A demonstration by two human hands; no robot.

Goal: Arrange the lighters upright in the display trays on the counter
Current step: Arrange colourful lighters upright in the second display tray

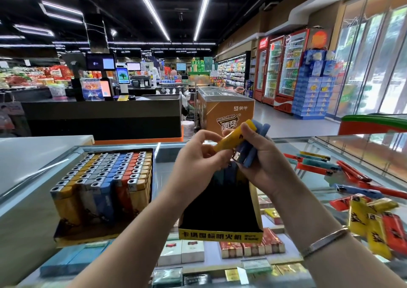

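Lighters, assorted. One yellow lighter [234, 138] is pinched at its lower end by the left hand [198, 162]; its long axis is tilted up and away. A bundle of blue lighters [253, 149] is clasped in the closed grip of the right hand [262, 162]. Directly below both grips, the near-empty display tray [220, 235] stands on the glass worktop [308, 190]. Left of the grips: a full tray [103, 177]. Right: loose lighters [356, 190], lying flat. The left hand is judged nearer for insertion.

**Bright shop light, wide-angle bend**

Ceiling light strips [152, 10] blaze white overhead, daylight pours through the windows [374, 56] at right, glare streaks the glass counter [297, 146]. Edges curve hard; the loose lighters [363, 213] at right smear soft.
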